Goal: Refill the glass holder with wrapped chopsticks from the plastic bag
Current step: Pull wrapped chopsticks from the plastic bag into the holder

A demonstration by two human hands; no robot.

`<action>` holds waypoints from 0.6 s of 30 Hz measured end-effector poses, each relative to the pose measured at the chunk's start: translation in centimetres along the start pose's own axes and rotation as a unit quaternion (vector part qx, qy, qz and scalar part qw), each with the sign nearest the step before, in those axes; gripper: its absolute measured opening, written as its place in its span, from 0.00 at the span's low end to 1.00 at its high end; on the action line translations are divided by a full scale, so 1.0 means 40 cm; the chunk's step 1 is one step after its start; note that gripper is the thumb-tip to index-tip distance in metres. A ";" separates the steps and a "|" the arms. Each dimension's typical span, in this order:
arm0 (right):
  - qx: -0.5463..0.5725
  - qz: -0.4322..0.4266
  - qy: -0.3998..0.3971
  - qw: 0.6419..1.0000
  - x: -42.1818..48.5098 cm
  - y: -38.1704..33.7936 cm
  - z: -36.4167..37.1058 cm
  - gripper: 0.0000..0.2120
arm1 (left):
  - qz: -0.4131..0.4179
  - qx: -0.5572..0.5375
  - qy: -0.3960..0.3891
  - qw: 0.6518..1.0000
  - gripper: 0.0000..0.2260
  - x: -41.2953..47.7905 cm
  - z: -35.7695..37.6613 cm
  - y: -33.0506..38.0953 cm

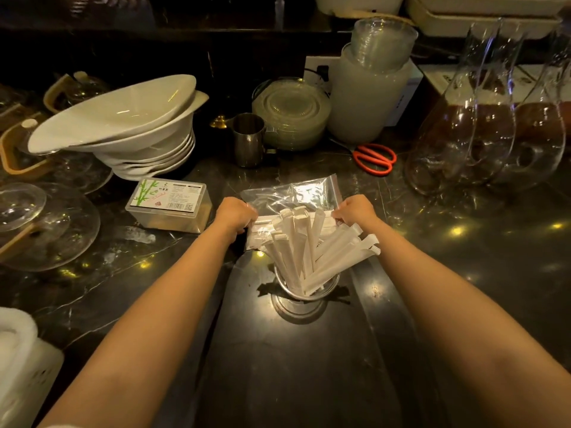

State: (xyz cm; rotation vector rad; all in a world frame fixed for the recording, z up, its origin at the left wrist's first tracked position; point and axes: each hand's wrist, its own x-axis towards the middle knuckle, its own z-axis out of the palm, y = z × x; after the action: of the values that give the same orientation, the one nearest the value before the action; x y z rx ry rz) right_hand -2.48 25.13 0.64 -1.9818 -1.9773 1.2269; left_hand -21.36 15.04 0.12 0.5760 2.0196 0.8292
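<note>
Both hands pinch the plastic bag [290, 202] just behind the glass holder [304, 291]: left hand [236, 216] closed on its left edge, right hand [355, 211] on its right, likely spreading the mouth. Wrapped chopsticks [309, 245] fan from the holder on the counter [293, 366].

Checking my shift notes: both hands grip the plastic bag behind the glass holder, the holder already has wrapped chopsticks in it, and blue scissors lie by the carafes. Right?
Not quite: the scissors are red, not blue, as the head view shows. The rest holds: left hand and right hand grip the plastic bag behind the glass holder, which holds wrapped chopsticks.
</note>
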 end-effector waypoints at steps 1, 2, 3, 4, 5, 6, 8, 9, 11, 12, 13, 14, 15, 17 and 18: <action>0.016 -0.015 0.009 1.000 0.001 -0.003 -0.006 0.16 | 0.010 -0.007 0.002 1.000 0.12 -0.003 -0.006 0.009; 0.040 -0.027 0.019 0.999 0.000 -0.009 -0.013 0.16 | 0.027 -0.015 0.006 0.999 0.12 -0.005 -0.012 0.020; 0.065 -0.038 0.031 0.997 -0.003 -0.016 -0.022 0.15 | 0.043 -0.025 0.011 0.999 0.12 -0.009 -0.020 0.032; 0.088 -0.046 0.041 0.994 -0.008 -0.027 -0.033 0.14 | 0.063 -0.036 0.017 0.997 0.12 -0.012 -0.028 0.048; 0.109 -0.057 0.049 0.991 -0.015 -0.040 -0.045 0.14 | 0.082 -0.044 0.022 0.995 0.11 -0.019 -0.038 0.065; 0.130 -0.068 0.056 0.988 -0.024 -0.056 -0.060 0.14 | 0.101 -0.049 0.029 0.993 0.11 -0.023 -0.049 0.082; 0.157 -0.099 0.070 0.980 -0.045 -0.090 -0.092 0.14 | 0.138 -0.054 0.043 0.988 0.11 -0.042 -0.074 0.114; 0.160 -0.115 0.080 0.977 -0.060 -0.106 -0.109 0.15 | 0.154 -0.060 0.045 0.985 0.11 -0.054 -0.088 0.128; 0.163 -0.143 0.096 0.971 -0.096 -0.135 -0.139 0.14 | 0.189 -0.080 0.052 0.977 0.13 -0.083 -0.113 0.150; 0.172 -0.156 0.100 0.967 -0.117 -0.147 -0.151 0.14 | 0.207 -0.084 0.058 0.973 0.13 -0.102 -0.124 0.160; 0.189 -0.169 0.100 0.962 -0.140 -0.158 -0.162 0.14 | 0.223 -0.085 0.068 0.969 0.13 -0.124 -0.136 0.167; 0.208 -0.180 0.095 0.957 -0.161 -0.167 -0.170 0.14 | 0.240 -0.086 0.079 0.964 0.13 -0.145 -0.147 0.175; 0.228 -0.189 0.089 0.951 -0.185 -0.176 -0.177 0.13 | 0.254 -0.091 0.088 0.959 0.13 -0.166 -0.160 0.181; 0.254 -0.202 0.082 0.942 -0.232 -0.190 -0.185 0.13 | 0.273 -0.112 0.107 0.949 0.13 -0.206 -0.185 0.188; 0.262 -0.207 0.079 0.939 -0.253 -0.195 -0.187 0.13 | 0.277 -0.121 0.117 0.946 0.13 -0.226 -0.199 0.190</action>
State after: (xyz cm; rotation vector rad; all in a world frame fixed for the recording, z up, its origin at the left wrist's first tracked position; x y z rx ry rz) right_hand -2.86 21.02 14.88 -1.2864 -1.6444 1.2622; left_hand -22.62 11.52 13.84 0.9597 1.9392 1.5220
